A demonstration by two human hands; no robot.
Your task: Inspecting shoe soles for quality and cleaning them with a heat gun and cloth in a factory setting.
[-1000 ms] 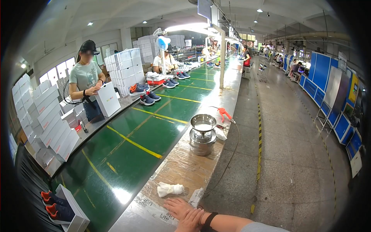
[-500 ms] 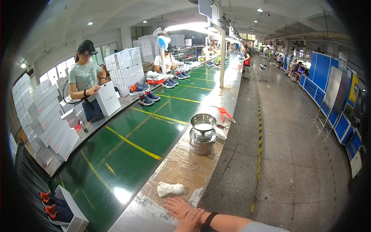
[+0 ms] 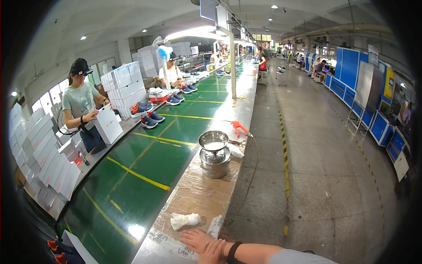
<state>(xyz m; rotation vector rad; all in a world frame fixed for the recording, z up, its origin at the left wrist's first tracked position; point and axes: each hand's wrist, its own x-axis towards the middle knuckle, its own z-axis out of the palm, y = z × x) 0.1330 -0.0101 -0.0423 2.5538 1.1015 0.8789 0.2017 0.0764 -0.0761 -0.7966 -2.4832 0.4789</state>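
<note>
My right hand [image 3: 196, 240] lies palm down on the bench edge, with its fingers stretched out and nothing in it. A dark band circles that forearm. Across the right wrist, my left hand [image 3: 212, 252] is closed, its fingers wrapped over it; part of this hand is cut off by the lower edge. Just beyond the right fingertips rests a crumpled white cloth [image 3: 184, 221]. Farther up the bench stands a metal pot with a wide, shallow dish on top [image 3: 214, 141]. A red air blow gun [image 3: 239, 128] with a hose lies behind it, near a white wad [image 3: 236, 151].
A green conveyor belt [image 3: 145, 154] with yellow lines runs along my left. Across it, a person in a cap holds a white box [image 3: 108, 125] beside stacked boxes [image 3: 125, 86]. Shoes [image 3: 152, 119] sit on the belt. A walkway [image 3: 307, 167] lies to the right.
The whole view has shifted, so the bench and belt appear farther left and the shoes in the lower left sit lower. My hands keep the same hold on the bench.
</note>
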